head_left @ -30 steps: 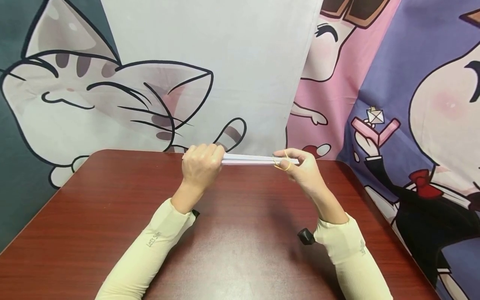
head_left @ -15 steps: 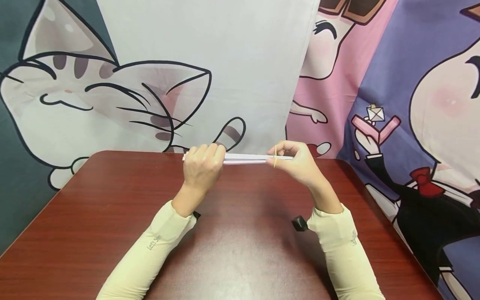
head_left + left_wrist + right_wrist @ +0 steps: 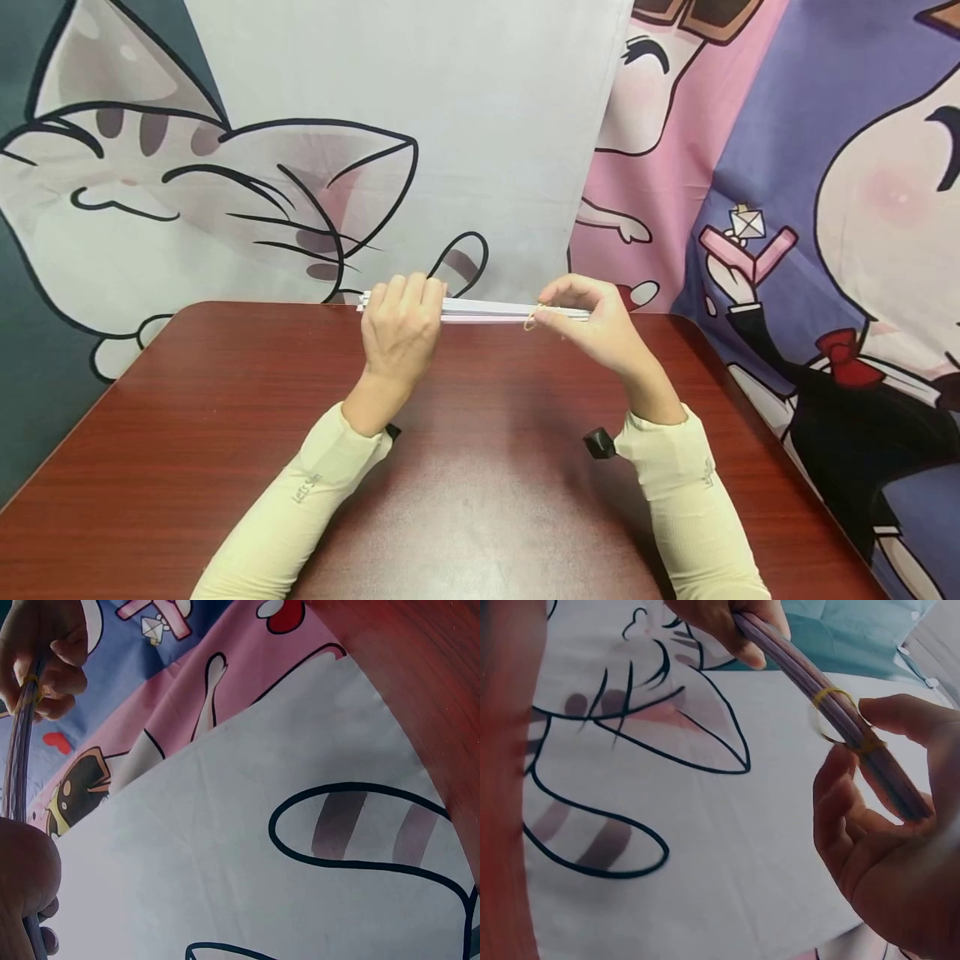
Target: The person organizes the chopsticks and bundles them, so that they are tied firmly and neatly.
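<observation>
My left hand (image 3: 401, 329) grips a bundle of slim, pale sticks (image 3: 487, 312) near its left end, fingers wrapped over it. The bundle is held level above the far part of the table. In the right wrist view the sticks (image 3: 802, 667) look purple, pink and teal. A thin yellow rubber band (image 3: 827, 697) goes round them, with a slack loop standing off one side. My right hand (image 3: 596, 325) is curled about the bundle's right end, its thumb and forefinger tips right at the band. The left wrist view shows the band (image 3: 31, 688) by the right hand's fingers.
A dark red wooden table (image 3: 465, 467) lies below both hands. Behind it hangs a printed cloth backdrop (image 3: 480, 125) with a cartoon cat and other figures. A small black block (image 3: 599, 443) sits at my right wrist.
The rubber band, stretched over the right thumb and finger before, has come off their tips and sits slack on the bundle. My right hand has shifted slightly left; the left hand keeps its grip.
</observation>
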### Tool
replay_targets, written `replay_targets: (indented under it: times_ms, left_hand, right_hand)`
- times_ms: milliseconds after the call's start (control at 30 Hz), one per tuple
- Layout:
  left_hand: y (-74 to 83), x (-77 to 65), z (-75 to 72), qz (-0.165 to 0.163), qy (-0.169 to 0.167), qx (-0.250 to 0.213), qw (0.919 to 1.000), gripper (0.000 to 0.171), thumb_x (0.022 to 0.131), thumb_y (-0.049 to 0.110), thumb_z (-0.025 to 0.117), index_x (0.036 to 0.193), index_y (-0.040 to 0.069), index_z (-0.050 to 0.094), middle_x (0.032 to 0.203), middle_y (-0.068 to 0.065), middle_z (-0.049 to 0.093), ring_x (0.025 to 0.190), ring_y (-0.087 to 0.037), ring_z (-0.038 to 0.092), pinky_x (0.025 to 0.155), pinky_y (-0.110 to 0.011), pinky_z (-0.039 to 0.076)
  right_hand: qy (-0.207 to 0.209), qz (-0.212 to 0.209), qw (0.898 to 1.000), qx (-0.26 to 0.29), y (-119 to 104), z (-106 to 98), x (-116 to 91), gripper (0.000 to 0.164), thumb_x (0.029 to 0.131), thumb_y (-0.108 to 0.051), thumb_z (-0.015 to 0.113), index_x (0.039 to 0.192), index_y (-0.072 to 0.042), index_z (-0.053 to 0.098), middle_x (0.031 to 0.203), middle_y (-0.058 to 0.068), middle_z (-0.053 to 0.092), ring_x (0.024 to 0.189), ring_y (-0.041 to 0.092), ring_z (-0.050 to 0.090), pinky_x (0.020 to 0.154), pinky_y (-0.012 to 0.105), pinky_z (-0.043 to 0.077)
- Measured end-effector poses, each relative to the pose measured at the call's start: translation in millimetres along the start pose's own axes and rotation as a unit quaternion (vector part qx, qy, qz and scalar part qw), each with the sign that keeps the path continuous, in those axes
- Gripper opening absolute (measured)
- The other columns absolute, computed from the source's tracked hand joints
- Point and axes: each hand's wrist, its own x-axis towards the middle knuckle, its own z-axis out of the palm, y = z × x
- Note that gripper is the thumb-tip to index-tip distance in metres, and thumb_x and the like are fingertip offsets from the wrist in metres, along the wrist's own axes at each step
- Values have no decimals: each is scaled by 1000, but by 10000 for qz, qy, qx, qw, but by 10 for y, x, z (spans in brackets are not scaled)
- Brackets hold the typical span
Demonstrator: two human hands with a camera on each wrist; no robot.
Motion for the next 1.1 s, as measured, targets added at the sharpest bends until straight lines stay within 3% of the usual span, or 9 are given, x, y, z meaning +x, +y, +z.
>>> replay_targets:
  times_ms: [200,333,433,633,867,1100]
  left_hand:
    - [-55,1,4,-168,-112,80,9998,34,104,21,45,75,4,48,70,-11,44,64,-31,45,59,-39,32]
    - [-70,-6,10,-205,-14,87,9998,38,106,25,42,75,4,47,70,-11,44,64,-31,44,59,-39,32]
    - [-75,-5,15,-298,103,178,9993,39,106,27,42,75,4,47,71,-11,44,64,-31,45,62,-39,35]
    - [-97,2,-10,-480,83,261,9985,40,104,26,48,71,3,48,65,-10,44,63,-31,47,67,-41,39]
    - [-47,6,-2,-139,377,155,9991,33,99,15,51,68,6,47,61,-7,43,54,-27,43,56,-38,34]
    - [-50,3,0,-179,352,121,9991,32,99,14,52,68,5,47,63,-8,44,56,-28,44,56,-38,34]
  right_hand:
    - [69,-333,9988,364,-15,-115,-24,19,79,12,72,97,9,68,91,12,71,74,19,66,64,26,55]
    - [73,-510,9975,485,13,-123,-32,21,76,16,73,96,9,72,94,16,71,87,23,66,71,29,57]
    - [226,-524,9972,475,30,-102,-22,21,75,15,75,94,8,73,93,17,70,87,24,66,70,29,58]
    - [358,-446,9979,318,2,-51,-36,19,73,13,78,92,9,73,89,12,71,80,20,66,65,24,55]
    - [515,-487,9965,-451,-23,150,-29,25,71,0,86,96,-1,78,94,11,74,81,19,70,68,25,56]
    - [381,-767,9960,256,-49,2,-40,24,70,21,75,91,9,73,89,18,70,85,23,66,69,26,55]
